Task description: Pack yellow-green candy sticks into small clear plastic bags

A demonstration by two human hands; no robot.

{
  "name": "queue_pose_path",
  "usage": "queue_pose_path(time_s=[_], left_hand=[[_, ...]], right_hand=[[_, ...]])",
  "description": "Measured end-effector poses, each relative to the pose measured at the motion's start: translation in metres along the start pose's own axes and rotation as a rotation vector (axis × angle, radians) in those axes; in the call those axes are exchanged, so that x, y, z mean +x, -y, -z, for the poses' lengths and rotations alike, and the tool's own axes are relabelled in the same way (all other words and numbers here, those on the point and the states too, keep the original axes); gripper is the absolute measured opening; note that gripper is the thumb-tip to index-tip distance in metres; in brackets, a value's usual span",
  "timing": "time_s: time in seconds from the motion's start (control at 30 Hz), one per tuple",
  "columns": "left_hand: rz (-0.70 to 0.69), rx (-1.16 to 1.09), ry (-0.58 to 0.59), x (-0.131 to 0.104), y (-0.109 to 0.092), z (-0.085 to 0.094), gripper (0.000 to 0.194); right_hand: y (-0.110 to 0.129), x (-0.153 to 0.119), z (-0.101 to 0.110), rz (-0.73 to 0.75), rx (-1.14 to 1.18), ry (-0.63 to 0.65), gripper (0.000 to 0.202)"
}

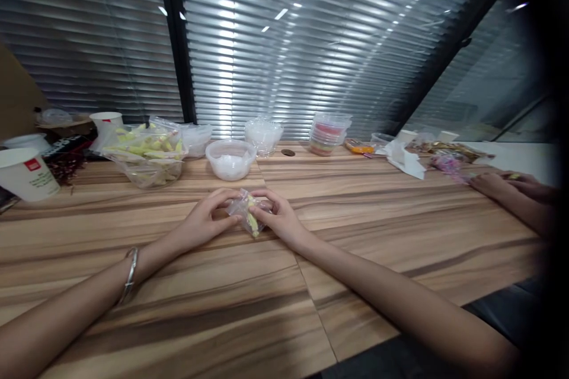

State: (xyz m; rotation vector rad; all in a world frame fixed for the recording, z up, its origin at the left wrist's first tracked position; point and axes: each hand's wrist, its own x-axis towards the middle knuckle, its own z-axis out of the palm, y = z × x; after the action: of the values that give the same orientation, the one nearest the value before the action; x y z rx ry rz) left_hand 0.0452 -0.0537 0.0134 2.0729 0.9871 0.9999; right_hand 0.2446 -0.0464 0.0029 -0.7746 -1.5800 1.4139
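Observation:
Between my hands, just above the wooden table [213,308], is a small clear plastic bag [240,206] with a yellow piece [252,223] in or against it. My left hand [212,216] pinches the bag's left side between thumb and fingers. From the right, my right hand [278,216] closes thumb and fingers on the yellow piece and the bag. Whether the yellow piece is fully inside the bag is too small to tell. Beyond my hands stands a round clear tub [231,160] with white contents.
A large bag of yellow pieces [149,151] stands behind on the left, near a paper cup [29,174]. Stacked tubs [328,133], white tissue [404,160] and an orange packet [359,147] line the back. Another person's hands [498,185] rest at the right.

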Motion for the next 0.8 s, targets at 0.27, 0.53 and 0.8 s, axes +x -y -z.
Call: queue_pose_path(time_s=[0.27, 0.53, 0.8], left_hand=[[-0.104, 0.170, -0.009, -0.0013, -0.0065, 0.0020, 0.035], [-0.147, 0.163, 0.037, -0.0003, -0.0067, 0.0029, 0.031], [-0.186, 0.159, 0.087, -0.0006, -0.0054, -0.0005, 0.028]], right_hand=[[-0.0032, 0.0000, 0.0007, 0.023, -0.012, -0.019, 0.035], [-0.0017, -0.0006, 0.0021, 0.013, 0.010, -0.004, 0.037], [-0.0005, -0.0014, 0.0016, 0.029, -0.032, -0.023, 0.038]])
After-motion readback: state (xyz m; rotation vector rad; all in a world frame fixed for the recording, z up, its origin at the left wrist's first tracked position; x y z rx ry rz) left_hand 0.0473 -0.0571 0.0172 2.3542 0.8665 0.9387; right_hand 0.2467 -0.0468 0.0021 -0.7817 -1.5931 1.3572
